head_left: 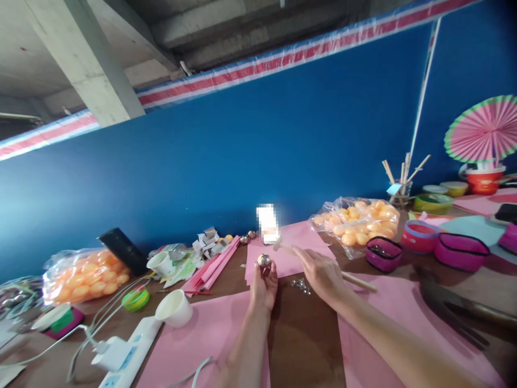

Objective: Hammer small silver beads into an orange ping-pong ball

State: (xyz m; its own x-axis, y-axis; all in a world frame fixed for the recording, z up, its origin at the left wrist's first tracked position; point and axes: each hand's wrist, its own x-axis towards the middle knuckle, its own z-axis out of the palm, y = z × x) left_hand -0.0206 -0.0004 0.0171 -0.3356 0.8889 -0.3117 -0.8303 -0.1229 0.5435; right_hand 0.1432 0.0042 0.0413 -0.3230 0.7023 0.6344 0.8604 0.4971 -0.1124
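Observation:
My left hand (264, 291) is closed, with its fingertips around a small ball (264, 260) that is mostly covered in shiny silver pieces. My right hand (323, 269) grips a wooden-handled tool (359, 281). Its handle sticks out behind the palm, and its small greyish head points toward the ball without touching it; the kind of head is blurred. Between the hands, a little pile of shiny metal bits (301, 285) lies on the brown table. Behind the ball is a pink sheet (291, 258), with a bright, blurred-out phone-like object (267, 223) standing at its far edge.
Bags of orange balls (363, 218) stand right and left. A purple pouch (383, 254) holds small metal pieces. A dark claw hammer (452, 307) lies at right. On the left are a white cup (173, 308), a power strip (133, 350) and cables. A blue partition (222, 151) rises behind.

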